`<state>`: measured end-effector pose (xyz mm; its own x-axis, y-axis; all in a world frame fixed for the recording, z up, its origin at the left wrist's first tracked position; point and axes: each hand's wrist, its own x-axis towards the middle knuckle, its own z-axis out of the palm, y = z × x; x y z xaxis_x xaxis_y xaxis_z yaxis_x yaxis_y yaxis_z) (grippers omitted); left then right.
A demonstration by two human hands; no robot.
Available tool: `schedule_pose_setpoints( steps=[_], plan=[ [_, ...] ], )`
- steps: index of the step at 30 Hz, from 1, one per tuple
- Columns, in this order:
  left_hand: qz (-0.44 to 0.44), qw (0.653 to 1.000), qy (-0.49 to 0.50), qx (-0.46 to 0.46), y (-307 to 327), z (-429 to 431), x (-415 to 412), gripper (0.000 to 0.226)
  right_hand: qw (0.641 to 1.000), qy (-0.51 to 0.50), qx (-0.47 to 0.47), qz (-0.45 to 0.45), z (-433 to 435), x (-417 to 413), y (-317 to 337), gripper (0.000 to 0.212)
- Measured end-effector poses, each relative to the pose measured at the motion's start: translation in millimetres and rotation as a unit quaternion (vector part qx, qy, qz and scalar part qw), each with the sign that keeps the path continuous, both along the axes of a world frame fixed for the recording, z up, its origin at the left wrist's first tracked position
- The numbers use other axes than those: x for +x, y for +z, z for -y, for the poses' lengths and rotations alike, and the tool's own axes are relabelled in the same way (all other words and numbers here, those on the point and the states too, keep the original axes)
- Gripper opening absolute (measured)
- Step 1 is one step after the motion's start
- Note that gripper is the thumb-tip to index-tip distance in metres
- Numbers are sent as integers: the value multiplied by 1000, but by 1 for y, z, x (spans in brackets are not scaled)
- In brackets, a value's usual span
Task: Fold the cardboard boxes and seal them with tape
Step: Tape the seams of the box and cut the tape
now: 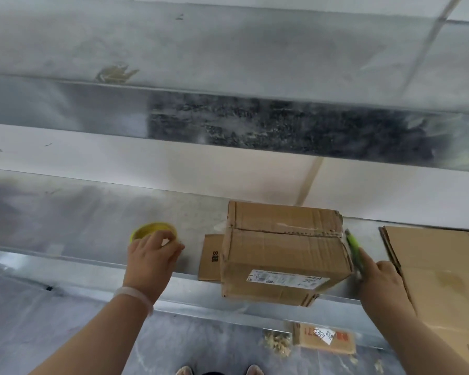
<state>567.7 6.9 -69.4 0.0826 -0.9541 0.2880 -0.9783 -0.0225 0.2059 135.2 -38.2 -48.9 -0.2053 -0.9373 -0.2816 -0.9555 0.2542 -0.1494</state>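
Two bare hands work at a metal shelf: the left hand (153,249) curls its fingers over a yellow-cored tape roll (153,231), hiding most of it, while the right hand (381,277) pinches a blurred green cutter (353,244). Between the two grips sits a closed cardboard box (283,250), clear tape along its top seam, the cutter's tip just beside its right edge. Right of the cutter hand, a flattened cardboard sheet (439,266) runs out of frame.
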Motion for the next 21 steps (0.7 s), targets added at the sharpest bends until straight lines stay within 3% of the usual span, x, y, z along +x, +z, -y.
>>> schedule_pose_setpoints(
  steps=[3, 5, 7, 8, 10, 11, 12, 15, 21],
  plan=[
    [-1, 999, 5, 35, -8, -9, -1, 27, 998, 31, 5, -50, 1, -1, -1, 67],
    [-14, 999, 18, 23, -4, -13, -5, 31, 999, 17, -37, 6, -2, 2, 7, 58],
    [-78, 996, 43, -30, 10, -15, -20, 33, 982, -16, -121, 143, -9, 9, 23, 51],
    [-153, 985, 60, -54, 24, -15, -34, 33, 958, -41, -162, 235, -14, 16, 35, 47],
    [-351, 932, 62, -65, 56, -14, -72, 38, 878, -100, -187, 430, -24, 39, 67, 43],
    [-422, 905, 41, -46, 70, -13, -92, 42, 842, -119, -169, 498, -28, 51, 80, 42],
    [-455, 890, 24, -23, 79, -13, -109, 47, 828, -119, -147, 527, -30, 62, 90, 41],
    [-482, 874, 39, 41, 86, -8, -140, 51, 854, -90, -94, 504, -32, 81, 101, 45],
    [-448, 880, 101, 119, 100, 8, -144, 52, 902, -80, -12, 423, -9, 93, 106, 62]
  ],
)
